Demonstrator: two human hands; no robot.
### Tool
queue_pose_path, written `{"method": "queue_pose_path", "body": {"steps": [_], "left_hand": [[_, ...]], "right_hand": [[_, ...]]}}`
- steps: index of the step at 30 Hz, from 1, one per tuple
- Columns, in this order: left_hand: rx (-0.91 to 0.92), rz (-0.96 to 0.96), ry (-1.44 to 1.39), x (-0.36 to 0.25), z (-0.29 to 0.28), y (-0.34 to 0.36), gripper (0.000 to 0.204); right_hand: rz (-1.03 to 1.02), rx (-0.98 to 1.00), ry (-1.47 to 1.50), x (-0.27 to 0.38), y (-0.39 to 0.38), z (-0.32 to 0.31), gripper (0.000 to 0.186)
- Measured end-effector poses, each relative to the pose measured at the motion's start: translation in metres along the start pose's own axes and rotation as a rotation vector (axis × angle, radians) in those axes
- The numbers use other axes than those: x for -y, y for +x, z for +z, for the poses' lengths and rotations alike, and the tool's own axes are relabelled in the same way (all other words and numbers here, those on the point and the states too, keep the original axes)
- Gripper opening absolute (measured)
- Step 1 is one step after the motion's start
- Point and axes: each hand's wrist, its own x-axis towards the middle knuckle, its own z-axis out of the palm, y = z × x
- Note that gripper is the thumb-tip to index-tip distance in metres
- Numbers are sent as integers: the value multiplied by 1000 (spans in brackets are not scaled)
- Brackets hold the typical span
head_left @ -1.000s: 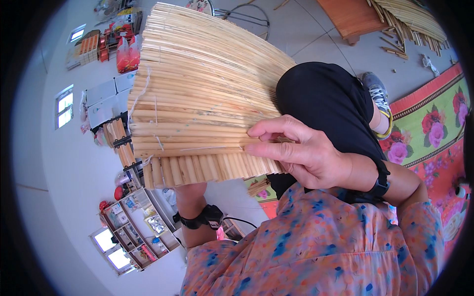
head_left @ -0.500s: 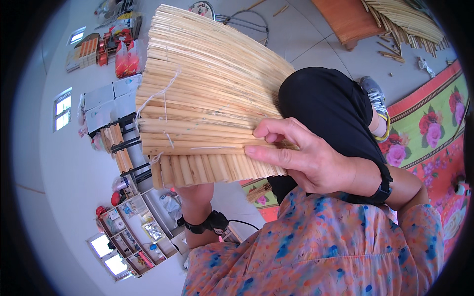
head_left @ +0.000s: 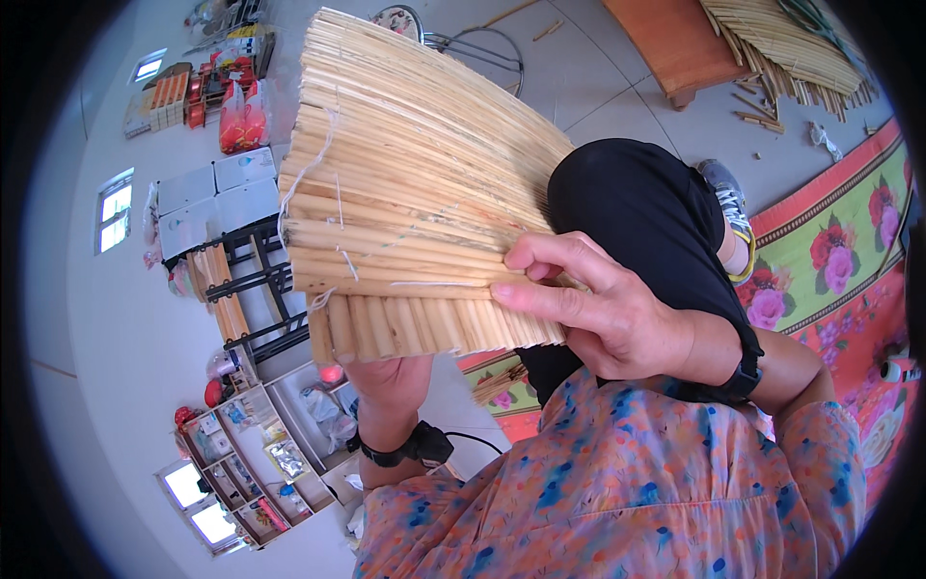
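Ribbed, straw-yellow stalk mat [head_left: 415, 164]

White wall [head_left: 125, 318], bright windows [head_left: 114, 212], grey tiled floor [head_left: 598, 58], compartmented shelf [head_left: 253, 436]

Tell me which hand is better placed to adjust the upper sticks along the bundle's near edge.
The right hand seems better placed: its thumb and forefinger rest on the upper face of the stick bundle, by that edge. The left hand is underneath, its fingers hidden.
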Motion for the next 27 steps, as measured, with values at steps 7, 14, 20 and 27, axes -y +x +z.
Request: {"method": "queue_pose_path", "body": {"steps": [7, 14, 20, 27], "left_hand": [[190, 83, 42, -9, -12, 16, 39], [211, 259, 82, 8, -13, 27, 37], [233, 418, 90, 13, -8, 42, 37], [256, 439, -243, 5, 5, 65, 24]], "right_hand": [[4, 34, -16, 2, 1, -4, 75], [-4, 55, -40, 10, 5, -17, 57], [-55, -118, -410, 24, 14, -5, 63], [-74, -156, -843, 47, 34, 13, 37]]}}
